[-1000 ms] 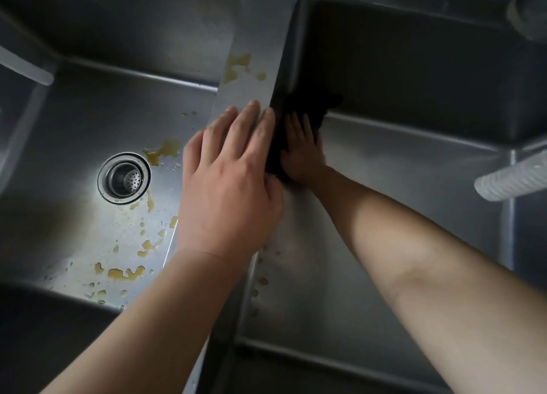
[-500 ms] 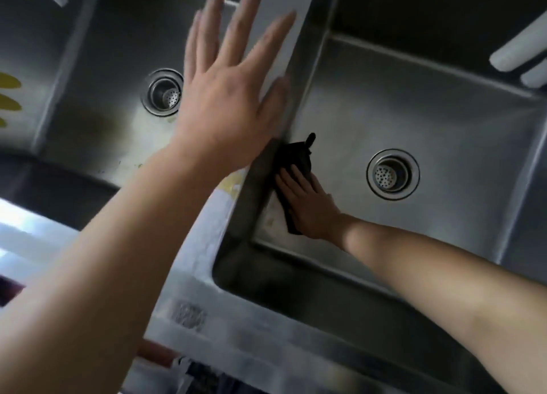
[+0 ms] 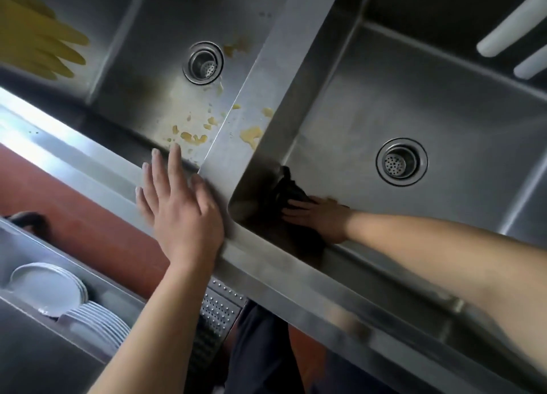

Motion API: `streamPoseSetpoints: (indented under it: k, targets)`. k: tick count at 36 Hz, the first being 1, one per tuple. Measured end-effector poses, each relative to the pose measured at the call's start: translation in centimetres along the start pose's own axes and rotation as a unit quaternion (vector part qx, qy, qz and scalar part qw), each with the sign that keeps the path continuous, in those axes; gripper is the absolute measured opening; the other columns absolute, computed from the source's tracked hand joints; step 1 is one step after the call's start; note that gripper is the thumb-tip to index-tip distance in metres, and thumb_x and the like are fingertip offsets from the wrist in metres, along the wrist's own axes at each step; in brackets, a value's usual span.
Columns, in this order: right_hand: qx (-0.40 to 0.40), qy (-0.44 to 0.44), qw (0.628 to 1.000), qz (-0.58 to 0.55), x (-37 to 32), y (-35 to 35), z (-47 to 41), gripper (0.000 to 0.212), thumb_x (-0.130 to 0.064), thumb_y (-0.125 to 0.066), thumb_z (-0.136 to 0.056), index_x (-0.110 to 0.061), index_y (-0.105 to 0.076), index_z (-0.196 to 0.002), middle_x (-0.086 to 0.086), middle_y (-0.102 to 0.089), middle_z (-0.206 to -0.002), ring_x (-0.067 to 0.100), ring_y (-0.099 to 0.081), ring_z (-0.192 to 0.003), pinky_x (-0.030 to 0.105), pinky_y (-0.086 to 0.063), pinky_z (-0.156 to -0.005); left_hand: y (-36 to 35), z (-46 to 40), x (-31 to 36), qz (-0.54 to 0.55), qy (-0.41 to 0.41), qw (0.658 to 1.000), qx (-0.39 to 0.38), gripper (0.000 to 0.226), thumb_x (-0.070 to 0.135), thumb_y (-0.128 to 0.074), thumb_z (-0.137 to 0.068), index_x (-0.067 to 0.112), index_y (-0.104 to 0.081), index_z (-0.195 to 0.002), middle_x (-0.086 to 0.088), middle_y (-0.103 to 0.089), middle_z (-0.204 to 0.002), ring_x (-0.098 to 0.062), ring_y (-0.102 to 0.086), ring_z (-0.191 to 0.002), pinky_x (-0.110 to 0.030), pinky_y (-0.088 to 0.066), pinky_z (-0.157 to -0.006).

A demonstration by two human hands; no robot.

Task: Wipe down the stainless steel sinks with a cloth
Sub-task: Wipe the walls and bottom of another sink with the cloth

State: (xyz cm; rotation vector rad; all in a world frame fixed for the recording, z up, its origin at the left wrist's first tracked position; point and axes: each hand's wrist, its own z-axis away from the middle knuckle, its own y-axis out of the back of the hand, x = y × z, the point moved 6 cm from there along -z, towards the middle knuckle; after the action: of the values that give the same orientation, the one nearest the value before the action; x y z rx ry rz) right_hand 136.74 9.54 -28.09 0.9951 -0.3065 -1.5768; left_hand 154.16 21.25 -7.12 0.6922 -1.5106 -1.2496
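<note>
Two stainless steel sinks sit side by side. In the right sink (image 3: 414, 103), my right hand (image 3: 321, 219) presses a dark cloth (image 3: 291, 191) flat into the near left corner of the basin. My left hand (image 3: 180, 210) lies flat with fingers spread on the front rim (image 3: 88, 168), where the divider (image 3: 266, 97) between the basins meets it. The left sink (image 3: 154, 77) has yellow-brown food smears on its floor near the drain (image 3: 203, 63), and more smears lie on the divider. The right sink's drain (image 3: 401, 161) is uncovered.
Yellow rubber gloves (image 3: 35, 47) hang at the upper left. A lower bin (image 3: 32, 245) at the left holds stacked white plates (image 3: 68, 299). Two white tubes (image 3: 515, 24) cross the upper right. A perforated metal panel (image 3: 217, 311) and red floor lie below the rim.
My right hand has dragged the cloth along the divider wall down into the near corner of the right sink. My left hand has moved from the divider to the front rim. My view pulled back.
</note>
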Motion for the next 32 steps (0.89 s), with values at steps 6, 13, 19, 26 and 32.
streamPoseSetpoints:
  k: [6,13,19,26,32]
  targets:
    - [-0.037,-0.045,0.998,0.015,1.2,-6.0,7.6,0.059,-0.017,-0.025,-0.106,-0.036,-0.005,-0.158,-0.015,0.008,-0.165,0.015,0.009,-0.153,0.044,-0.004,-0.123,-0.6,-0.1,-0.5,-0.026,0.006,1.0,-0.011,0.049,0.034,-0.031,-0.1,0.032,-0.038,-0.148,0.007,-0.03,-0.16,-0.015,-0.016,-0.15,-0.038,-0.003,-0.123]
    - [0.087,-0.171,0.981,0.003,0.8,-8.4,14.7,0.044,-0.03,-0.077,-0.083,-0.027,-0.068,-0.126,0.005,-0.059,-0.14,0.033,-0.055,-0.13,0.057,-0.042,-0.099,-0.3,0.0,-0.2,-0.024,0.004,1.0,0.002,0.047,0.032,-0.032,-0.1,0.031,-0.04,-0.146,0.007,-0.032,-0.159,-0.016,-0.017,-0.15,-0.039,-0.006,-0.123]
    - [0.03,-0.353,0.929,-0.106,1.7,-10.3,13.6,0.064,-0.052,-0.059,-0.089,-0.032,-0.04,-0.146,0.001,-0.042,-0.149,0.026,-0.038,-0.134,0.044,-0.03,-0.102,-0.6,-0.2,-0.1,-0.043,0.002,0.999,-0.005,0.048,0.032,-0.032,-0.098,0.032,-0.04,-0.146,0.007,-0.033,-0.159,-0.017,-0.02,-0.149,-0.04,-0.009,-0.122]
    - [0.04,-0.428,0.89,-0.152,2.4,-7.5,9.8,0.058,-0.029,-0.06,-0.091,-0.025,-0.037,-0.144,0.009,-0.047,-0.137,0.031,-0.044,-0.123,0.038,-0.046,-0.079,-0.8,-0.2,-0.3,-0.053,0.003,0.999,-0.009,0.049,0.034,-0.029,-0.095,0.034,-0.042,-0.142,0.009,-0.035,-0.157,-0.017,-0.02,-0.147,-0.042,-0.011,-0.121]
    - [0.223,-0.534,0.742,-0.339,7.1,-2.8,9.2,0.042,-0.025,-0.055,-0.091,-0.017,-0.048,-0.132,0.016,-0.059,-0.126,0.038,-0.058,-0.113,0.043,-0.048,-0.087,-0.7,-0.3,-0.1,-0.066,0.0,0.998,-0.021,0.049,0.035,-0.027,-0.093,0.035,-0.046,-0.139,0.008,-0.036,-0.157,-0.018,-0.019,-0.148,-0.043,-0.011,-0.121]
